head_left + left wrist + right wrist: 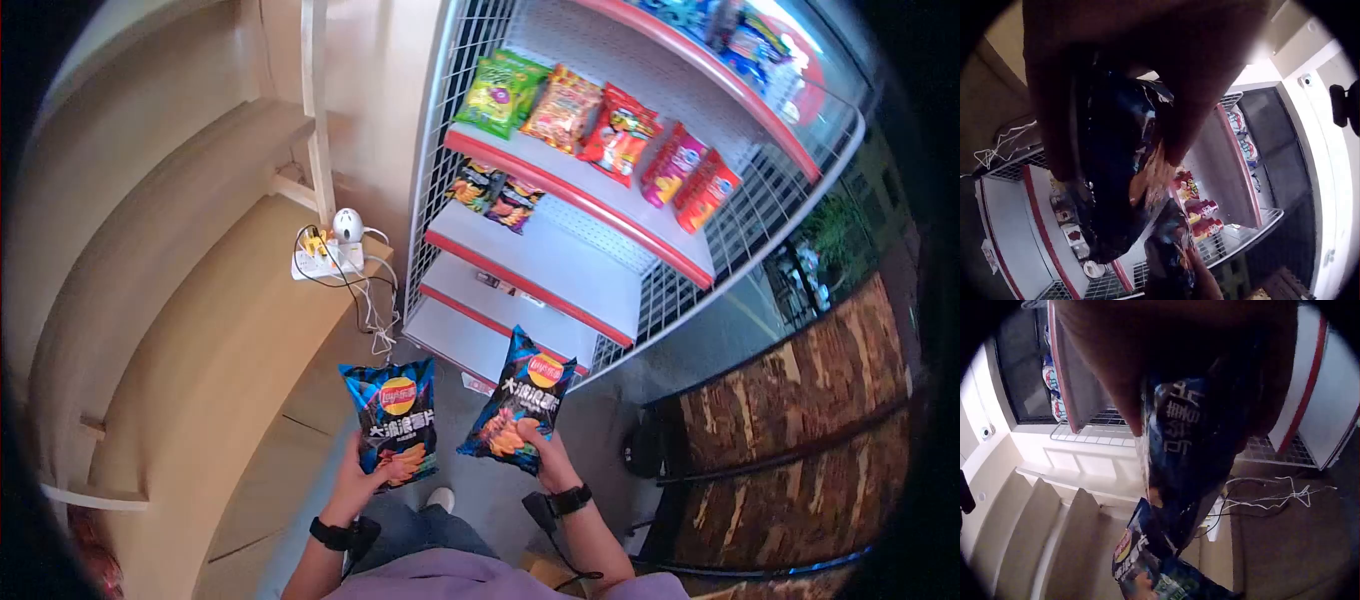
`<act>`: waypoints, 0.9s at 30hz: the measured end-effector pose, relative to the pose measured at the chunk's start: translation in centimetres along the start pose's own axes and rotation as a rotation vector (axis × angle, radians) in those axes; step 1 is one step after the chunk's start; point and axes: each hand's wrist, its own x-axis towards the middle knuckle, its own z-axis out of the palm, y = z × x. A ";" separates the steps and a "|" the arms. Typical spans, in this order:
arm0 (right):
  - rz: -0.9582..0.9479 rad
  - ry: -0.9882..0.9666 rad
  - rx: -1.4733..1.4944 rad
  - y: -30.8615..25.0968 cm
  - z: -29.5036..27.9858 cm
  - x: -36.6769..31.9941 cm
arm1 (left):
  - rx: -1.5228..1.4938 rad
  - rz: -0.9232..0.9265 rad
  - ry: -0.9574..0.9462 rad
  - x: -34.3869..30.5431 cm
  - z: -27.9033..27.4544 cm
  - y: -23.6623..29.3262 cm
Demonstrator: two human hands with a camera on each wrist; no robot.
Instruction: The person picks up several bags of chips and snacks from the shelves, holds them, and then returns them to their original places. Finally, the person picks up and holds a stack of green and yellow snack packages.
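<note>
Two dark blue and black chip bags are held up side by side in the head view. The left hand (358, 478) grips the left bag (398, 415) by its lower left side, thumb across the front. By its lower right side, the right hand (545, 455) holds the tilted right bag (525, 400), thumb on the front. In the left wrist view the left hand's fingers surround its bag (1116, 156), with the other bag (1169, 244) beyond. The right wrist view shows the right hand around its bag (1188, 450).
Ahead stands a wire rack whose red-edged shelf (600, 200) bears several snack bags; two dark bags (514, 204) lie one level lower. A power strip (325, 262) with cables sits on the wooden ledge (250, 290) at left. Brown patterned panels (800, 370) stand at right.
</note>
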 end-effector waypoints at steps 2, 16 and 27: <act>0.019 -0.034 -0.005 -0.9 0.3 3.2 | -0.061 -0.082 0.061 0.8 0.1 0.0; -0.088 0.235 -0.040 -3.8 -3.5 21.6 | -0.030 -0.257 -0.018 20.4 -1.0 -1.1; -0.472 0.043 0.016 -17.6 -16.4 47.0 | 0.054 -0.398 -0.040 25.6 5.2 -6.2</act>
